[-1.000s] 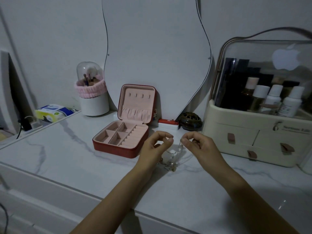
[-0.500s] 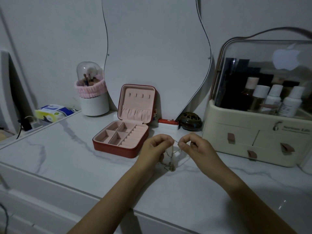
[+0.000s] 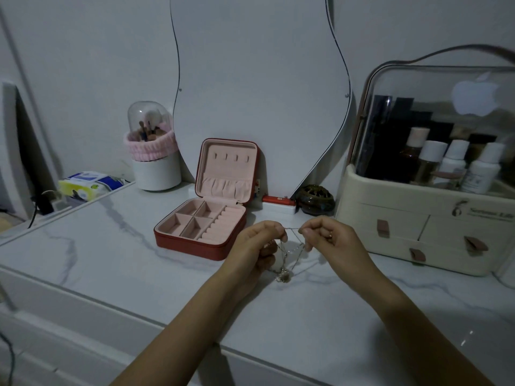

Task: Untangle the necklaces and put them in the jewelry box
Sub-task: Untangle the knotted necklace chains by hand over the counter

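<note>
— Look, both hands are up over the marble top (image 3: pixel 92 263). The left hand (image 3: pixel 257 243) and the right hand (image 3: pixel 331 238) each pinch the necklaces (image 3: pixel 288 254) between thumb and fingertip, with a short run of chain stretched level between them

— And the rest of it?

— It hangs below the fingers in a few crossing strands, down to a little clump with what looks like a pendant, just above or on the counter, I can't tell which. It's too fine and too dim to count how many chains there are

— So nothing is in the jewelry box (image 3: pixel 202 229) yet?

— No. It stands open just to the left of the left hand, lid propped up, pink compartments bare as far as I can see

— How would you go about it?

— I'd say don't pull that top run tight, since tension only sets a knot harder. Better to slacken it, lay the clump down flat on the marble, and tease the crossings apart from the loose end, one strand at a time. I'd keep the pinch light and close to the tangle

— The risk?

— A snapped link, I'd guess, or the pendant snagging a second strand as it's drawn through
</note>
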